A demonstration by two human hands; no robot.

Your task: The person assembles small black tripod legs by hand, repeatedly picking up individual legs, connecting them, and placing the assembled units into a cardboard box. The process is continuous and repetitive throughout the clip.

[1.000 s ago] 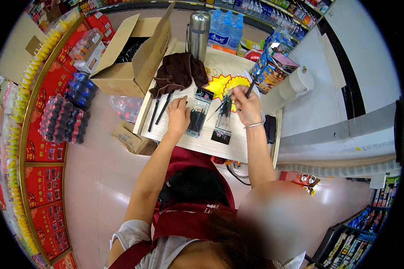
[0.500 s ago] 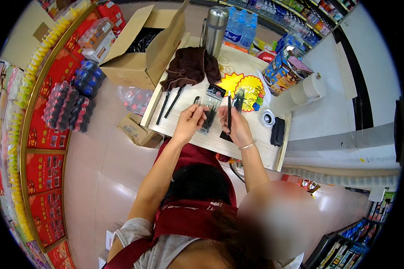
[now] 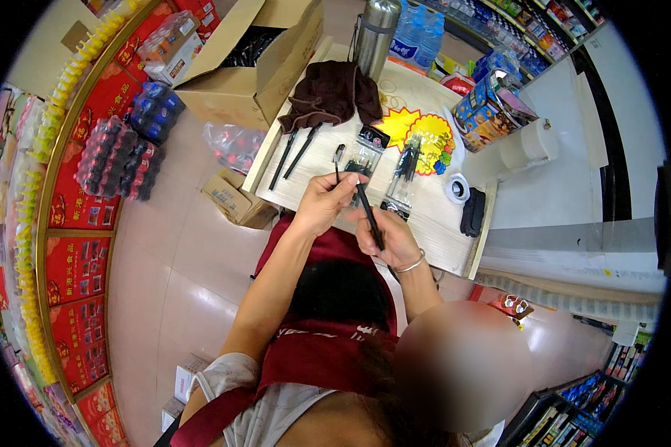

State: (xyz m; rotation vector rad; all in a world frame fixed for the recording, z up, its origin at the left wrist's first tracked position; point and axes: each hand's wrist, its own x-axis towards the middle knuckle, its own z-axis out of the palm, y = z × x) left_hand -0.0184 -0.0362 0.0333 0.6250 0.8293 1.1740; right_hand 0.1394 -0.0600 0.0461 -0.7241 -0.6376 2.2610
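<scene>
In my right hand [image 3: 389,237] is a black pen [image 3: 370,216], gripped at a slant. Its upper end meets the fingertips of my left hand [image 3: 326,203], which are pinched together; what they hold is too small to make out. A black pen cap with a clip [image 3: 339,155] shows just above the left fingers; whether it is held or lies on the table I cannot tell. Behind my hands, a clear packet [image 3: 363,158] with dark contents lies on the pale wooden table [image 3: 432,238]. To its right is another clear packet of black refills [image 3: 405,171]. Two black pens [image 3: 292,158] lie at the left.
A dark brown cloth [image 3: 328,93] and a steel flask [image 3: 376,37] stand at the back, near yellow price signs [image 3: 425,141]. On the right are a tape roll [image 3: 457,188], a black case [image 3: 473,214] and a paper roll [image 3: 533,145]. An open carton [image 3: 224,104] adjoins the table's left side.
The pen in my right hand has tilted and come over to my left fingertips. The right hand has moved off the right packet, which now shows more fully. The whole view has shifted slightly.
</scene>
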